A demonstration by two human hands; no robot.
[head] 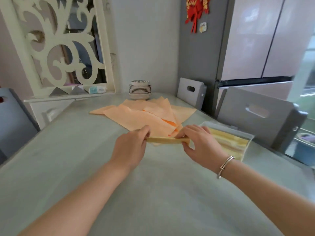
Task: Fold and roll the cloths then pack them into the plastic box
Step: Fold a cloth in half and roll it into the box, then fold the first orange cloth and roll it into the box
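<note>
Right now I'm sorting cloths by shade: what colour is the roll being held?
Pale yellow roll, clearest in the head view.

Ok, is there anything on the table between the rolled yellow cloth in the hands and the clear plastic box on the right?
Nothing visible. The rolled yellow cloth is pinched at its ends by the left hand and right hand, and the clear plastic box lies just beyond the right hand. The peach cloths lie farther back.

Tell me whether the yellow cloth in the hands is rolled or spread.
Rolled: the yellow cloth is a narrow tube, left hand and right hand pinching its ends.
</note>
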